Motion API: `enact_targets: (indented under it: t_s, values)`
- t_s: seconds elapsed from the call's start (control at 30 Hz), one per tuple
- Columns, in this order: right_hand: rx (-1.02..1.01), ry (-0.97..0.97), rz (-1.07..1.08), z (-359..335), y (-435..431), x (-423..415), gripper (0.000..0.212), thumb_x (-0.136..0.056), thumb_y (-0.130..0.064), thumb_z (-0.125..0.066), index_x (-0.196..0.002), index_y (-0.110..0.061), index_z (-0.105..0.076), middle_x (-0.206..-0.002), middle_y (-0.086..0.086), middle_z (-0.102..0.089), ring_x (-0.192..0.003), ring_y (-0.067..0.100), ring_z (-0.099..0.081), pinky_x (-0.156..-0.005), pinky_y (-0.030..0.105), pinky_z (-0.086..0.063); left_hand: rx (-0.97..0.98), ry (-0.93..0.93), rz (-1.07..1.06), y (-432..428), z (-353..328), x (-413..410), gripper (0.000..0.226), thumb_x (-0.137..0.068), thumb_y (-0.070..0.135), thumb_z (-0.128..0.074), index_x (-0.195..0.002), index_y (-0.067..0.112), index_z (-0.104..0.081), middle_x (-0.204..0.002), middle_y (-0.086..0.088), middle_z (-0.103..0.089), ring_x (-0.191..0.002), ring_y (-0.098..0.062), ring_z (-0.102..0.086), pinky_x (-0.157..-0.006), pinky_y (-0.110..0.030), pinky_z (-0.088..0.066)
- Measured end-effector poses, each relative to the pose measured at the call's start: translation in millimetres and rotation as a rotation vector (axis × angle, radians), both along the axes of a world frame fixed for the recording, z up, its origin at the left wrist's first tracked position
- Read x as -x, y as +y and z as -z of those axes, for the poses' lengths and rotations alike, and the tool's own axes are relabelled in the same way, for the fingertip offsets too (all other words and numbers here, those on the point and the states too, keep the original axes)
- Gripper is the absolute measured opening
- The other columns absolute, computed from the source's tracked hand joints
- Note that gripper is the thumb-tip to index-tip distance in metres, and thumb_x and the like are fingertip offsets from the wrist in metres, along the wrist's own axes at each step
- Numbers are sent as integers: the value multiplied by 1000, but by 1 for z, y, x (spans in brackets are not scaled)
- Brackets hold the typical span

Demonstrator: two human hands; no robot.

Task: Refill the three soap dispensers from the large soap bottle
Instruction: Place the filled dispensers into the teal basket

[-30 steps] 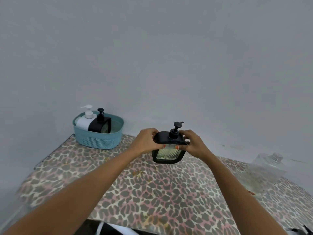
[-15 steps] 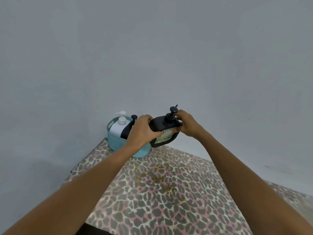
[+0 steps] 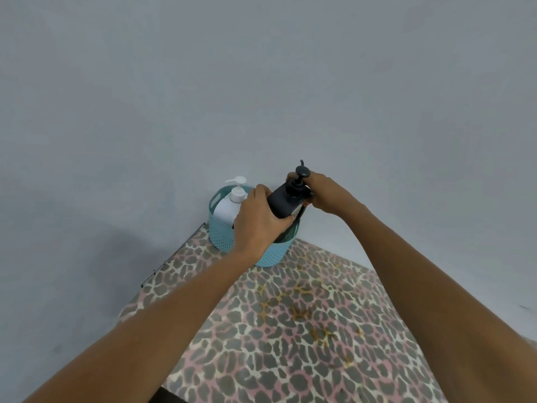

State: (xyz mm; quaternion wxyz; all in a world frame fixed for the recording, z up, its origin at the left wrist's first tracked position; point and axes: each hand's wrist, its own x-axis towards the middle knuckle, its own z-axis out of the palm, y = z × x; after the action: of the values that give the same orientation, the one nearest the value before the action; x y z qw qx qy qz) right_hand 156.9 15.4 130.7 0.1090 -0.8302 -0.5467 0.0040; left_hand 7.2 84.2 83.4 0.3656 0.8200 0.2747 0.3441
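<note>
Bare left hand (image 3: pixel 255 225), bare right hand (image 3: pixel 328 196), bare forearms (image 3: pixel 174 303)

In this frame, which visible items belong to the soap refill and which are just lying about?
Job: black dispenser, gripped by left hand and right hand; white dispenser.
Lying about: teal basket holding the white dispenser; leopard-print table cover; grey wall.

Likely a home corner: a leopard-print table cover (image 3: pixel 290 344) meets a plain grey wall (image 3: pixel 261 82), and a teal perforated plastic basket (image 3: pixel 223 241) holds a white plastic pump bottle (image 3: pixel 228 209).
</note>
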Motion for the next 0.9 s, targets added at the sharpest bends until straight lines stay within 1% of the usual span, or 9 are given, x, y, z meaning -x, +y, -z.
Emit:
enact_targets:
  t_s: [0.13, 0.27, 0.43, 0.5, 0.6, 0.7, 0.77, 0.83, 0.9]
  values:
    - [-33, 4, -24, 11, 7, 2, 46, -82, 10, -45, -123, -11, -49, -126, 9, -52, -104, 29, -51, -76, 30, -38, -51, 38, -23, 2, 13, -5, 53, -67, 41, -74, -102, 11, -47, -102, -5, -55, -91, -22, -55, -70, -37, -51]
    - [2, 15, -6, 30, 16, -1, 43, -83, 6, -45, -120, -16, -51, -126, 7, -49, -95, 20, -44, -71, 29, -31, -94, 108, -39, 3, 27, -10, 55, -71, 39, -72, -109, 9, -46, -109, -7, -52, -101, -24, -53, -72, -33, -47]
    - [8, 13, 89, 63, 29, -1, 39, -88, -6, -43, -122, -24, -49, -126, 2, -50, -103, 27, -52, -70, 30, -32, -110, 206, -60, 3, 42, -14, 59, -74, 37, -69, -116, 5, -43, -119, -12, -46, -113, -27, -43, -90, -33, -42]
    - [-16, 56, 140, 75, 34, 0, 39, -88, -7, -43, -124, -21, -49, -123, 5, -54, -102, 29, -54, -69, 30, -32, -123, 254, -73, 3, 45, -15, 56, -76, 37, -67, -114, 4, -43, -120, -13, -43, -111, -28, -41, -92, -33, -39]
    - [-63, 118, 199, 89, 38, 3, 41, -87, -2, -43, -126, -15, -50, -121, 12, -59, -103, 31, -56, -69, 28, -34, -137, 290, -80, 1, 46, -17, 49, -81, 33, -63, -114, 5, -41, -122, -14, -39, -110, -27, -40, -93, -32, -37]
    - [-125, 177, 248, 94, 36, 10, 39, -86, -1, -42, -123, -9, -53, -116, 17, -61, -103, 34, -57, -73, 30, -40, -150, 315, -61, -2, 47, -19, 42, -86, 26, -56, -117, 3, -39, -124, -14, -36, -109, -27, -40, -94, -32, -36]
    - [-139, 169, 269, 94, 34, 15, 41, -85, 1, -41, -123, -8, -53, -112, 19, -62, -101, 34, -57, -78, 32, -41, -140, 309, -59, -3, 48, -19, 42, -87, 25, -56, -117, 2, -39, -125, -15, -36, -108, -28, -41, -95, -33, -37]
    - [-131, 154, 261, 93, 31, 19, 41, -85, 3, -40, -124, -6, -53, -110, 20, -61, -100, 35, -55, -90, 35, -38, -141, 310, -61, -3, 50, -19, 43, -87, 27, -56, -118, 1, -40, -126, -16, -36, -109, -29, -42, -95, -34, -37]
    - [-144, 200, 246, 91, 29, 21, 43, -86, 4, -39, -126, -6, -49, -117, 20, -57, -108, 35, -50, -99, 39, -33, -149, 318, -58, -4, 51, -19, 43, -88, 28, -55, -118, 1, -41, -127, -16, -35, -109, -29, -42, -96, -35, -38]
